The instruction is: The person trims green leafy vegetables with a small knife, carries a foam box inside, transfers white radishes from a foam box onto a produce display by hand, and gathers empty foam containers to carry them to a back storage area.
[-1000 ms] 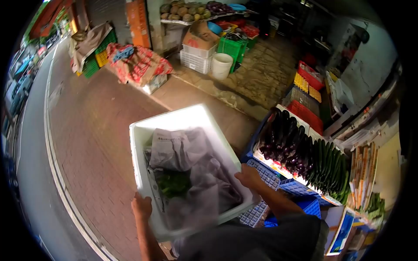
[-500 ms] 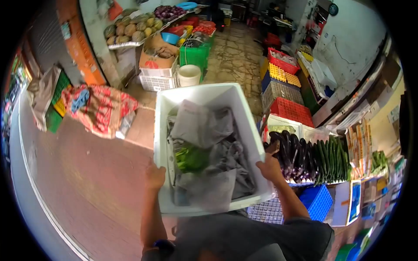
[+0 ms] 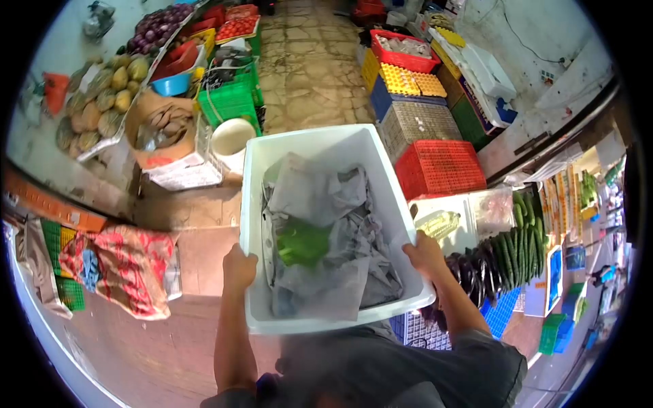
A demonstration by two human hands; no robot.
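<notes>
A white foam box (image 3: pixel 253 204) is held in front of the body, its open top facing up. Grey paper or thin sheeting (image 3: pixel 309 194) lies crumpled inside, with a green leafy vegetable (image 3: pixel 301 243) showing through at the left. My left hand (image 3: pixel 239 267) grips the box's left side, fingers closed on its edge. On the right side, my right hand (image 3: pixel 423 254) is closed on the rim. Eggplants (image 3: pixel 476 275) and long green cucumbers or gourds (image 3: pixel 518 253) lie beyond my right hand.
A white bucket (image 3: pixel 232 139) and a green crate (image 3: pixel 228 98) stand ahead on the left, near melons (image 3: pixel 105 102). Red (image 3: pixel 439 166) and grey crates line the right of the stone-paved passage (image 3: pixel 299 64). A red patterned cloth (image 3: pixel 129 268) lies at left.
The view has turned from the street side toward the shop passage, now straight ahead. Both hands still hold the box, which now appears more upright in view. The bucket and crates look nearer.
</notes>
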